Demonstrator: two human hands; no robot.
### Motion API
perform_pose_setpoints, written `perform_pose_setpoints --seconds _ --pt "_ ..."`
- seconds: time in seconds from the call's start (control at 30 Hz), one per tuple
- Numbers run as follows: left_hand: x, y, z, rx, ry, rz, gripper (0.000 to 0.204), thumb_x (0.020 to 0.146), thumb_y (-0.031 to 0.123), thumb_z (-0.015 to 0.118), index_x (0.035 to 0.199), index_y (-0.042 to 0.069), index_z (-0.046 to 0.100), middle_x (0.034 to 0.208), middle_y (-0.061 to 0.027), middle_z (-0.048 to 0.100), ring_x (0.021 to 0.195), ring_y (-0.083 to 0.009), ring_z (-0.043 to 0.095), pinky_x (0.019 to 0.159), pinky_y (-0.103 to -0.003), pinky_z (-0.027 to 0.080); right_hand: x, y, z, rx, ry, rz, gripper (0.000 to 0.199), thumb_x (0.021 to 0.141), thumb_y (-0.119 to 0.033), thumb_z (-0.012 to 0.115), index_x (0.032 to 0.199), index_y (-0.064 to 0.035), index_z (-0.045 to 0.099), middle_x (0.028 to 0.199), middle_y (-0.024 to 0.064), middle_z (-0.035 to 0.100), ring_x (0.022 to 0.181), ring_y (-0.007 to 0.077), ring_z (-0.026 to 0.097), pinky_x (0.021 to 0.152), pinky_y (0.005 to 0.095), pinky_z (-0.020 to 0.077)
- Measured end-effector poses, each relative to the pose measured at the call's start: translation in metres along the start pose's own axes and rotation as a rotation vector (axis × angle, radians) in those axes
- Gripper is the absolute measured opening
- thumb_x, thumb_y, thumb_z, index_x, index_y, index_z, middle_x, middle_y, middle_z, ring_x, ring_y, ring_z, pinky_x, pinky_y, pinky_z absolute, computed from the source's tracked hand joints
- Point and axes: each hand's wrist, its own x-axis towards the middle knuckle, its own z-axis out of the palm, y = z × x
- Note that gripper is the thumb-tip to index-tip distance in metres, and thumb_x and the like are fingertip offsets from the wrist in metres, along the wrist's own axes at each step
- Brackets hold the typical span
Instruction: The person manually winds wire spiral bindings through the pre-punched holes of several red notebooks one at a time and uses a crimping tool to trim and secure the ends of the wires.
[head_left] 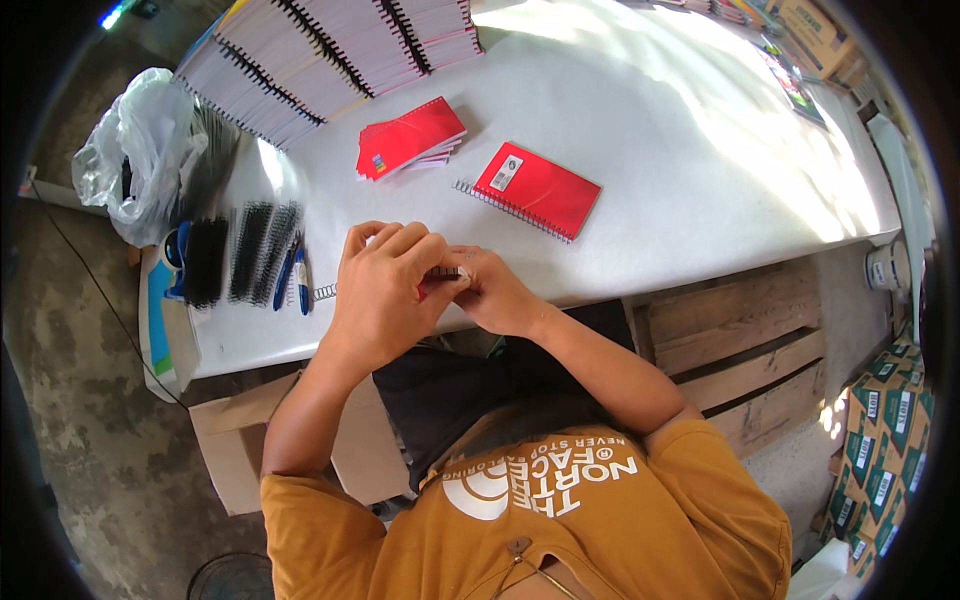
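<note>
Both of my hands meet at the near edge of the table around a small red notebook (424,289), mostly hidden by the fingers. My left hand (382,288) is closed over its left part, and a spiral binding coil (325,293) sticks out beyond that hand. My right hand (492,288) pinches the right end, with something small and white at the fingertips. Beyond them lies a red spiral-bound notebook (545,192), its coil along the near side. Left of it sits a pile of red-covered booklets (412,138), on which no coil shows.
Rows of thick coil-bound books (330,60) stand at the back left. Black binding coils (250,252), two blue-handled tools (291,275) and a clear plastic bag (140,150) are at left. Below the table are a cardboard box (350,440) and a wooden crate (740,335).
</note>
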Motion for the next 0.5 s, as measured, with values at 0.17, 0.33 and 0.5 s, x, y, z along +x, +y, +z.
perform_pose_setpoints --seconds 0.17,0.33,0.5 --pt "0.005 -0.001 0.009 0.148 0.729 0.03 0.061 0.067 0.023 0.08 0.119 0.004 0.054 0.129 -0.0185 0.042 0.12 -0.0311 0.041 0.101 -0.04 0.029 -0.006 -0.028 -0.023 0.268 0.327 0.188 0.013 0.087 -0.01 0.06 0.097 -0.002 0.062 0.084 0.0068 0.064 0.079 0.0179 0.058 0.078 0.031 0.0463" --pt "0.039 0.018 0.064 -1.482 0.514 -0.153 0.033 0.089 0.002 0.058 0.12 -0.006 0.049 0.109 -0.0085 0.061 0.105 -0.0113 0.053 0.092 -0.029 0.042 0.001 -0.025 -0.054 0.041 0.516 0.09 0.043 0.088 -0.024 0.065 0.118 0.0019 0.051 0.103 0.0108 0.061 0.094 0.0161 0.056 0.08 0.0298 0.0444" --pt "0.083 -0.009 0.099 -0.254 0.611 0.156 0.036 0.069 -0.005 0.062 0.102 0.008 0.067 0.105 -0.0119 0.063 0.1 -0.0327 0.057 0.091 -0.04 0.044 -0.037 -0.029 -0.075 -0.863 0.681 0.469 0.1 0.07 -0.03 0.079 0.141 0.0021 0.017 0.138 0.0242 0.03 0.126 0.0404 0.026 0.104 0.0533 0.0146"
